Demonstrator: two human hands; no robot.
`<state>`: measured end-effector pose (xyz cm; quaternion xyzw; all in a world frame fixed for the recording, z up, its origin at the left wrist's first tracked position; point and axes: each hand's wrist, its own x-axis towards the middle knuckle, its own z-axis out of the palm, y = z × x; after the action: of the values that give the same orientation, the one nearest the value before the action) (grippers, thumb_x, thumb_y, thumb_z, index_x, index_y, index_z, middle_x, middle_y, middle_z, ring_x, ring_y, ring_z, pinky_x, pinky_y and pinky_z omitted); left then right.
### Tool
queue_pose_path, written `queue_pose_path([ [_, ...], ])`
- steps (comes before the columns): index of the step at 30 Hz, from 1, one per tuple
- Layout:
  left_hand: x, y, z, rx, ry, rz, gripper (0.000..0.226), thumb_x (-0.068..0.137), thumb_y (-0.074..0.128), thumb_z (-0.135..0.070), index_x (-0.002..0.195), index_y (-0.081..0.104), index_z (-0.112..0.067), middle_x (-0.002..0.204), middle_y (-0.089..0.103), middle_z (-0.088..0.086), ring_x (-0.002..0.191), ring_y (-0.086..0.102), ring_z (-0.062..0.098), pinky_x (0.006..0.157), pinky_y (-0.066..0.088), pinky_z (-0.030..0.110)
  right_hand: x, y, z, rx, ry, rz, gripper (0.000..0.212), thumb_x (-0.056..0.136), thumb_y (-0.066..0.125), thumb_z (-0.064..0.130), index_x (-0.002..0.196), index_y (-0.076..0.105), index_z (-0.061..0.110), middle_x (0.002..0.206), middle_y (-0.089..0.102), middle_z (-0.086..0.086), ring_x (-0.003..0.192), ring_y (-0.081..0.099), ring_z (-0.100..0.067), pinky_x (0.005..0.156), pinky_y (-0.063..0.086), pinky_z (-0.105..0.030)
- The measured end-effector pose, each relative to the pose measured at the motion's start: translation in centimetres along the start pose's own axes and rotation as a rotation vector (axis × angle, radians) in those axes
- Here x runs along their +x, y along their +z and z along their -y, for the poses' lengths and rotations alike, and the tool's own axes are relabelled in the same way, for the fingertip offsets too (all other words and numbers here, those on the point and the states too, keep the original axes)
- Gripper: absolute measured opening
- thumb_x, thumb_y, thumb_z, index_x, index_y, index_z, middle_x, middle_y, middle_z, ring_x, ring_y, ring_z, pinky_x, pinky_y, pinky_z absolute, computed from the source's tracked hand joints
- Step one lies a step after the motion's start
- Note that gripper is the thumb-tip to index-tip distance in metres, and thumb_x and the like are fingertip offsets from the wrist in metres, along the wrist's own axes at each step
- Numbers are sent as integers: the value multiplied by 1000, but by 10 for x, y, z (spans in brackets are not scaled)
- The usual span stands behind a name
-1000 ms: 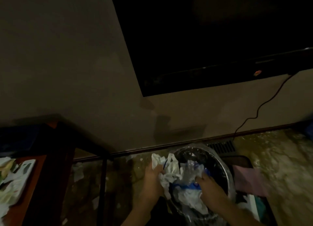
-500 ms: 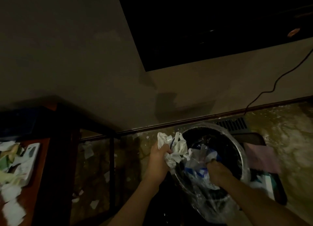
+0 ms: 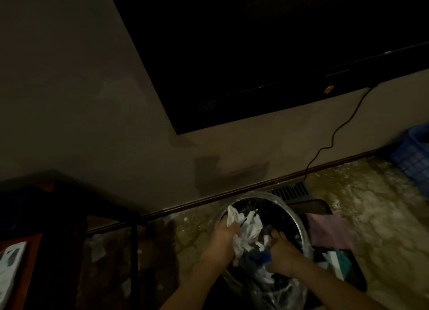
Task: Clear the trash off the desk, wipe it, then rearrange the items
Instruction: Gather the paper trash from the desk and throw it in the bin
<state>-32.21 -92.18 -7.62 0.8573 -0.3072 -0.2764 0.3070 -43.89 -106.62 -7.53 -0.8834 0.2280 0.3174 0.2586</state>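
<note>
In the head view, a crumpled wad of white paper and blue-printed plastic trash is held right at the mouth of a round black bin lined with a clear plastic bag, which stands on the floor by the wall. One side of the wad is gripped by the left hand, its fingers curled round it. The other side is clutched by the right hand. The reddish-brown wooden desk is seen well apart, at the left edge.
</note>
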Motion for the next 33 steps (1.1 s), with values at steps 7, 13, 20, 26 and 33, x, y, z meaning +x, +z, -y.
queue_pose_path([
  [7,34,35,-11,212,6,259,41,100,42,-31,138,44,-17,148,36,7,133,37,25,115,27,37,-5,2,-8,421,126,-133,90,79,72,29,148,17,12,145,31,-10,133,35,-23,107,32,-25],
  [13,52,54,2,385,-51,327,46,100,42,-21,145,33,-16,155,20,9,142,21,29,115,21,38,-1,17,-11,436,136,-173,97,83,69,29,151,1,12,154,17,-9,141,23,-23,114,23,-26],
  [20,50,64,12,507,-31,445,70,92,59,-14,149,19,-25,156,1,12,141,16,34,110,36,42,5,30,-1,430,176,-250,102,85,69,31,151,-7,15,157,10,-8,144,17,-23,113,20,-26],
  [26,48,37,-2,587,32,451,78,84,65,-12,147,19,-21,155,2,19,136,23,40,99,45,46,2,19,2,334,145,-311,87,83,68,31,148,14,14,144,28,-6,134,32,-21,108,30,-26],
  [33,29,16,-24,573,21,404,92,87,66,-19,152,2,-37,160,-8,9,142,12,42,109,35,49,-12,-3,4,273,83,-304,76,81,71,27,143,27,19,140,32,-6,129,37,-24,105,37,-31],
])
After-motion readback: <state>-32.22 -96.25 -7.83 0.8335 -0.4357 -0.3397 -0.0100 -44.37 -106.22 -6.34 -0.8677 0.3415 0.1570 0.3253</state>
